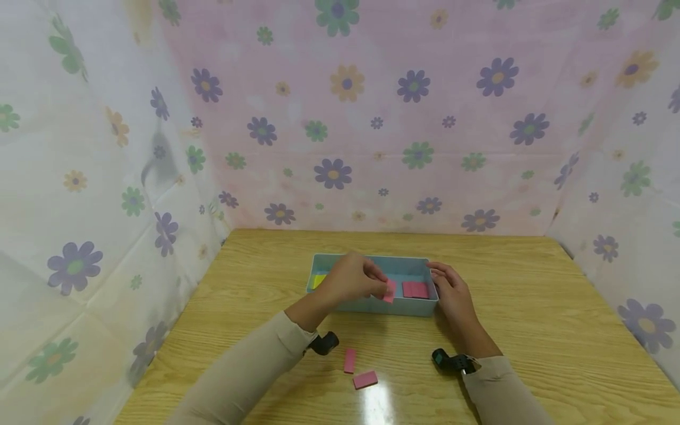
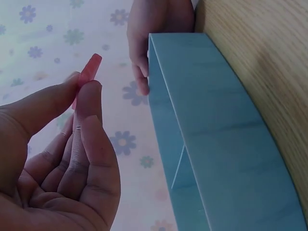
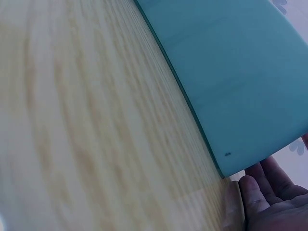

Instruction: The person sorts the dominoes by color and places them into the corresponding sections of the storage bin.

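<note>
My left hand (image 1: 353, 280) is over the near side of a pale blue rectangular box (image 1: 361, 305). Between thumb and fingertips it pinches a small flat pink block (image 1: 390, 291); the left wrist view shows the same block (image 2: 89, 72) edge-on, raised above the box's rim. At the box's right end, my right hand (image 1: 453, 298) holds the end wall, its fingertips at the rim. Inside the box, pink blocks (image 1: 415, 290) lie side by side at the right end. Something yellow (image 1: 318, 280) shows at the left end, partly hidden by my left hand.
Two more pink blocks lie on the wooden table (image 1: 255, 265) in front of the box, one lengthwise (image 1: 350, 360) and one crosswise (image 1: 365, 379). Flower-patterned cloth (image 1: 340, 118) hangs behind the table and along both sides. Each wrist wears a dark camera.
</note>
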Available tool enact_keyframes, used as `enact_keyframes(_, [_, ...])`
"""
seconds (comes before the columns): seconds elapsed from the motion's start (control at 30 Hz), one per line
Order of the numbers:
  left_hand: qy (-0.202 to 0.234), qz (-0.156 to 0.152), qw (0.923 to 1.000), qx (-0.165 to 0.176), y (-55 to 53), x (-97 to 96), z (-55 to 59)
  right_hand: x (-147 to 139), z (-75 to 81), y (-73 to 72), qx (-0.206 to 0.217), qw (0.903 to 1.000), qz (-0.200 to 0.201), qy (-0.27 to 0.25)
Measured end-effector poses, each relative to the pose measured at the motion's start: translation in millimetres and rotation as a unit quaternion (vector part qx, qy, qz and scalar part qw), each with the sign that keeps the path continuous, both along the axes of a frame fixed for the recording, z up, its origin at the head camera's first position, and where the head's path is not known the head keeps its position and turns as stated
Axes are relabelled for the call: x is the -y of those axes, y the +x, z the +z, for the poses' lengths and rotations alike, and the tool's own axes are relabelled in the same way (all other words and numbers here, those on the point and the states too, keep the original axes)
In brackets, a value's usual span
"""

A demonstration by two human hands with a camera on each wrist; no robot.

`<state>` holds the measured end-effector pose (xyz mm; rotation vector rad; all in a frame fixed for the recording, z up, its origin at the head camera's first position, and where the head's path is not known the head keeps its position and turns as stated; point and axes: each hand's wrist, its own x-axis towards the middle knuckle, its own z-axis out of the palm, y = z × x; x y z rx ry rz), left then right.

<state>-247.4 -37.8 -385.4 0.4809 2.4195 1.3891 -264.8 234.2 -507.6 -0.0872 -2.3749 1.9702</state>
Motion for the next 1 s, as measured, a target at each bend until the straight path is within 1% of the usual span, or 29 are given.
enact_keyframes(0.13, [0.007, -0.004, 0.9999, -0.008, -6.5, -3.5, 0.8, 0.3, -0.1, -1.1, 0.000, 1.0000, -0.004, 0.002])
enact_keyframes(0.27, [0.001, -0.004, 0.9998, -0.019, -12.4, -8.1, -3.2, -0.4, -2.0, -1.9, 0.000, 1.0000, -0.004, 0.002])
enact_keyframes(0.37, [-0.005, 0.004, 0.9999, -0.011, -16.2, -11.7, -4.6, -1.0, -2.6, -2.0, 0.004, 1.0000, -0.004, 0.004])
enact_keyframes(0.5, [0.000, 0.021, 0.9997, 0.015, -23.3, -17.8, -3.1, -1.3, -1.2, -2.4, 0.006, 1.0000, -0.004, -0.001])
enact_keyframes(0.6, [0.004, 0.024, 0.9993, 0.028, -28.9, -22.9, -2.0, -1.0, 0.6, -1.4, 0.004, 1.0000, -0.002, -0.007])
enact_keyframes(0.77, [-0.009, 0.028, 0.9991, 0.031, -35.3, -30.1, 1.5, 0.6, 2.9, 1.0, 0.007, 1.0000, 0.001, -0.004])
enact_keyframes(0.9, [-0.034, 0.040, 0.9982, 0.027, -41.1, -37.3, 2.9, 1.0, 2.9, 1.2, 0.010, 0.9999, -0.003, 0.000])
enact_keyframes(1.0, [-0.051, 0.050, 0.9969, 0.032, -46.4, -44.0, 2.4, 0.9, 2.5, 1.2, 0.008, 0.9999, -0.004, 0.005])
